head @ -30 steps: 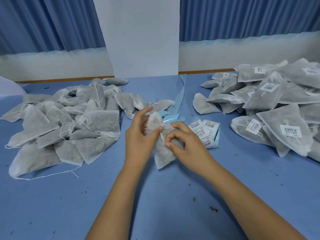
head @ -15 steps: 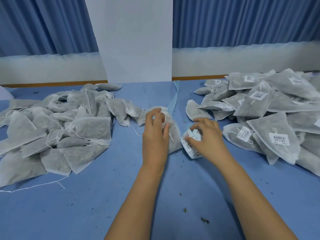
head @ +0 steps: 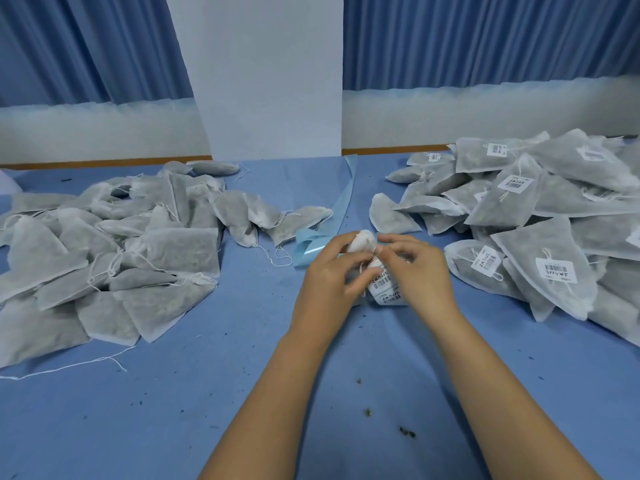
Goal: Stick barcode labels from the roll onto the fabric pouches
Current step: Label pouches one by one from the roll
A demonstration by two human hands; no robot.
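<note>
- Table (head: 173, 427): left pouch pile (head: 114, 258) and right pouch pile (head: 540, 230) lie on it, well apart.
- Left hand (head: 329, 282) and right hand (head: 419, 275) at centre, between the piles.
- Pouch (head: 362, 240) and label roll (head: 382, 289) between the hands, roll nearer the person.
- Backing strip (head: 346, 195) runs from behind the hands to the table's back edge.
- Panel (head: 270, 81) upright behind the table, centre.
</note>
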